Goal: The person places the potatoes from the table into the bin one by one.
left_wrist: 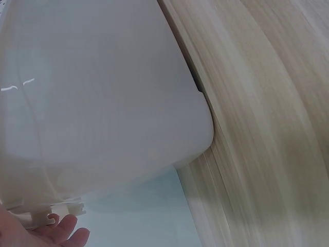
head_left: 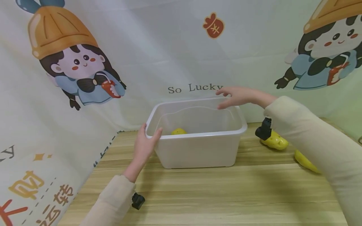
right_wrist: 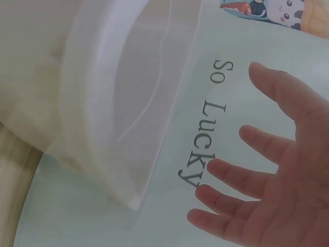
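A white plastic storage bin (head_left: 195, 150) stands upright on the wooden table. My left hand (head_left: 145, 144) grips its left rim near the front corner, the thumb at the front edge. In the left wrist view, fingertips (left_wrist: 67, 230) show beside the rim. Above the bin's right back corner, my right hand (head_left: 236, 96) is spread out with nothing in it. The right wrist view shows the palm and the fingers (right_wrist: 241, 177) apart from the bin's rim (right_wrist: 97, 103). Inside the bin lies a rounded yellow thing (head_left: 179, 131), mostly hidden by the front wall.
Right of the bin, a lumpy yellow thing (head_left: 274, 141) lies on the table (head_left: 198, 194), partly behind the right wrist camera. A long, curved yellow thing (head_left: 306, 161) is half covered by the right sleeve. A printed cloth (head_left: 147, 62) hangs close behind the bin.
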